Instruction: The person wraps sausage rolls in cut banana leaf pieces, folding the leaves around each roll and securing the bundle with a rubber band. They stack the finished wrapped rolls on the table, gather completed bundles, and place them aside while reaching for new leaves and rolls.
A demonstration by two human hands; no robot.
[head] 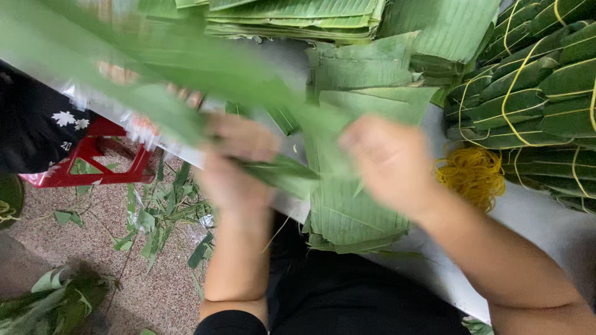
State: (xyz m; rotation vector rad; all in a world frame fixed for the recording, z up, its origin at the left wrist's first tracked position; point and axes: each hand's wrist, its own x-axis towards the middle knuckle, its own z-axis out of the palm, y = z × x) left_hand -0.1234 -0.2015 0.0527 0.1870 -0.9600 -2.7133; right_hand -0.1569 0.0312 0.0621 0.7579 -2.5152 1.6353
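My left hand [233,164] is closed around a bunch of long green leaves [186,68] that sweeps up and left, blurred by motion. My right hand [391,164] is blurred too, hovering over a stack of cut banana-leaf sheets [354,214] on the white table [534,217]; whether it grips a leaf I cannot tell. The stack lies at the table's near edge, between my two hands.
More stacked leaf sheets [366,65] lie further back. Leaf-wrapped bundles tied with yellow bands [534,80] fill the right. A heap of yellow rubber bands [473,175] sits beside them. A red stool [93,161] and leaf scraps [155,217] are on the floor at left.
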